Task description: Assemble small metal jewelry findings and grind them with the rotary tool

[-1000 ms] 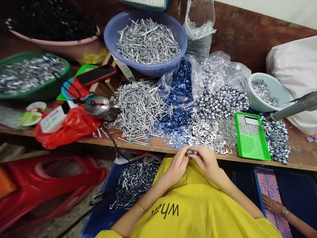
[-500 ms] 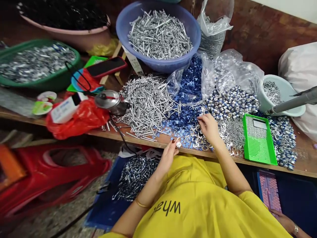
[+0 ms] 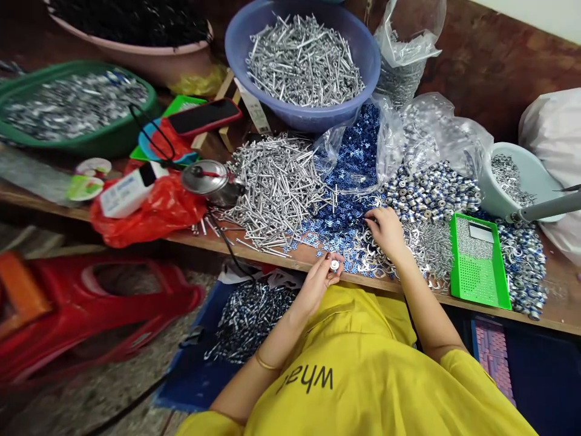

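We see left hand (image 3: pixel 318 280) nearest, fingers clamped on a round part (image 3: pixel 334 265) at the front edge of the table (image 3: pixel 563 275). Right hand (image 3: pixel 387 231) is a bit beyond, over hooks (image 3: pixel 370 261) and blue bits (image 3: pixel 338 209), fingertips close together; we can't tell if they grip anything. Tray (image 3: pixel 481 281) lies right of the hooks, rods (image 3: pixel 276 188) left, beads (image 3: pixel 436 191) farther back, then purple bowl (image 3: pixel 313 118) behind.
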`<state>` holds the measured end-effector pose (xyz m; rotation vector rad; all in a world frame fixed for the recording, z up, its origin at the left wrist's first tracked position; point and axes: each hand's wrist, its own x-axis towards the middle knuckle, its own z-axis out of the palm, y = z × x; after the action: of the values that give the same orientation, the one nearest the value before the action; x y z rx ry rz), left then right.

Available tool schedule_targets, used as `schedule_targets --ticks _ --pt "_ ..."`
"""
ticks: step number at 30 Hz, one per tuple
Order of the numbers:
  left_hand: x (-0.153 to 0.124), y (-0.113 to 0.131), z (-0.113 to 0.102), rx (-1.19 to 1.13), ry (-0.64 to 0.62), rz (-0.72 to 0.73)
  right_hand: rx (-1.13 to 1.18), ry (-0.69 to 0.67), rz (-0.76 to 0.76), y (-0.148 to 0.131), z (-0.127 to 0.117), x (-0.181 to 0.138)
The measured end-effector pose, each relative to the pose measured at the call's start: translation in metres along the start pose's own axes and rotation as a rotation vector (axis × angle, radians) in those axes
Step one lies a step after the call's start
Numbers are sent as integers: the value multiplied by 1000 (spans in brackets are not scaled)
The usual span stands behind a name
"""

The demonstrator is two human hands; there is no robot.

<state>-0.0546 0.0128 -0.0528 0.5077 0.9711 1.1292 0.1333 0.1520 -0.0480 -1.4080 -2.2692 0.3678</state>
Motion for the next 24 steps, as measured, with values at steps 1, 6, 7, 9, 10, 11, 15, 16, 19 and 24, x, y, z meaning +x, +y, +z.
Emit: schedule_targets --ticks 1,6,7,9,10,11,15,16,19,24 --pt "1 1 2 17 -4 1 -18 -2 -15 -4 1 2" --pt "1 -1 6 125 34 23 -111 -60 -55 -19 14 12" --pt "1 -2 5 151 54 35 -91 -54 -57 -19 15 12" --pt "1 -4 3 201 106 60 -12 -2 -59 -18 14 7" --pt "2 -5 1 215 132 73 35 39 -58 -18 12 3" --pt "2 -6 0 222 149 85 85 87 -50 -19 8 -3" --pt "7 -11 2 265 168 105 477 143 65 -36 -10 -34" --pt "7 -12 4 288 169 103 638 66 112 -43 -13 -42" --pt "7 -15 12 310 121 109 1044 -213 254 -64 -18 -62" --pt "-2 -12 23 454 65 222 1282 -267 406 -74 -18 -73"
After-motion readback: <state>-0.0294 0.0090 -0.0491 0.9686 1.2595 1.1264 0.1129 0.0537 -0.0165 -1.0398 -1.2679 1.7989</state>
